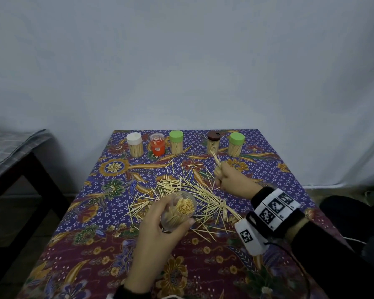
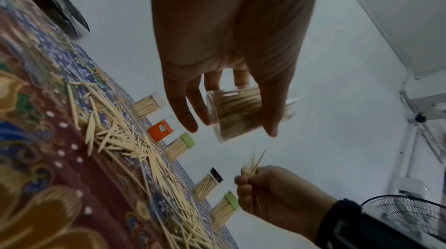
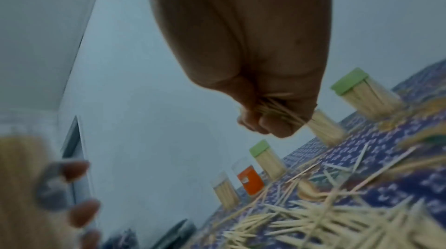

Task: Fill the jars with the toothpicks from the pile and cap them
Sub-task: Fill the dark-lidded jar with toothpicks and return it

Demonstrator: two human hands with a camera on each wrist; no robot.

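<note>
My left hand [image 1: 160, 225] grips an uncapped clear jar [image 1: 178, 210] partly full of toothpicks, tilted above the near side of the pile; the same jar [image 2: 237, 114] shows in the left wrist view between my fingers [image 2: 183, 112]. Loose toothpicks [image 1: 188, 190] lie scattered over the middle of the patterned tablecloth [image 1: 95, 244]. My right hand [image 1: 231, 180] is closed in a fist round a small bundle of toothpicks [image 1: 217, 162], lifted over the pile's far right side. The bundle [image 3: 277, 108] pokes out of the fist [image 3: 265, 115] in the right wrist view.
Along the table's far edge stand capped jars: white [image 1: 135, 145], orange [image 1: 157, 144], green [image 1: 176, 141], brown [image 1: 213, 142] and green [image 1: 236, 143]. A dark bench [image 1: 20, 160] stands at the left. The table's right edge lies near my right forearm.
</note>
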